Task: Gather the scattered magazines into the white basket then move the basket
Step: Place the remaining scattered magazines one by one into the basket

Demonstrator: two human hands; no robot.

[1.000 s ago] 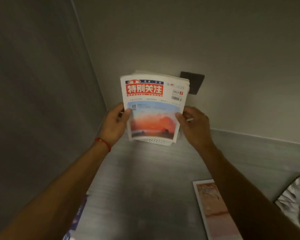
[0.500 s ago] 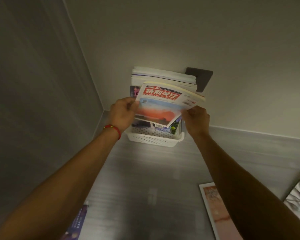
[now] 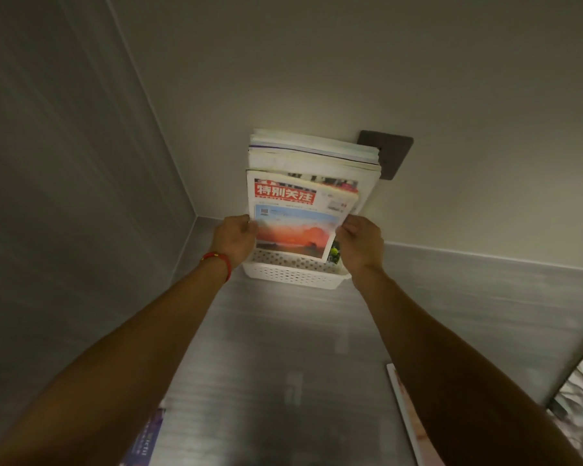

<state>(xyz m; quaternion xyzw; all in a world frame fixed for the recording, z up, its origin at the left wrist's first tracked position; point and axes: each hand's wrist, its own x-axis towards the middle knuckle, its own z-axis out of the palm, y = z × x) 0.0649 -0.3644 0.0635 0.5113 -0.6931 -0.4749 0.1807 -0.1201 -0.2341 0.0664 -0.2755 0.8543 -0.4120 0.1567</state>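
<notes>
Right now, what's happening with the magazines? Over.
Both hands, left and right, grip the red-title magazine at the white basket. Stack already inside. Three magazines still on the counter.

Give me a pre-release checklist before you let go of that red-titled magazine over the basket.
1. Both hands grip the red-titled magazine, left hand, right hand: ok.
2. Lower edge inside the white basket: cannot tell.
3. Magazine upright in front of the standing stack: ok.
4. Basket resting on the steel counter: ok.
5. All magazines gathered: not ok, a pink-covered magazine lies on the counter.
</notes>
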